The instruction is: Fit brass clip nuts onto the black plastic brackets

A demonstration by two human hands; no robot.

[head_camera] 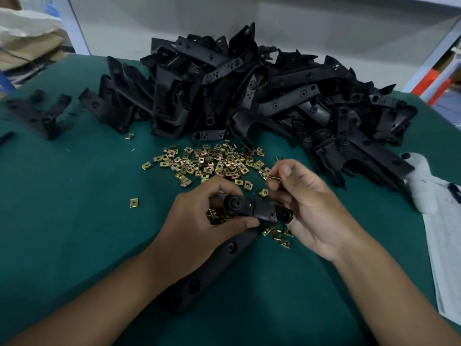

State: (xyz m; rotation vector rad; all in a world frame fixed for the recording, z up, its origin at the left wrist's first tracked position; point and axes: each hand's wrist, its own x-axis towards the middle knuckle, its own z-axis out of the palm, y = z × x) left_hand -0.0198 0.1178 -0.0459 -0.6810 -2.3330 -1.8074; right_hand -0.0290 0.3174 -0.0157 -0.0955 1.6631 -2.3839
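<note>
Two hands | left hand point(199, 221) grips black bracket point(259, 208); right hand point(311, 208) fingers pinch brass clip nut point(274, 179)

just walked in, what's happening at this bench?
A person is fitting brass clip nuts to black plastic brackets by hand. The left hand grips one bracket just above the green table, while the right hand pinches a single clip nut above it, not yet pushed on. Loose clip nuts lie scattered ahead of the hands, with a large pile of brackets behind them.
</note>
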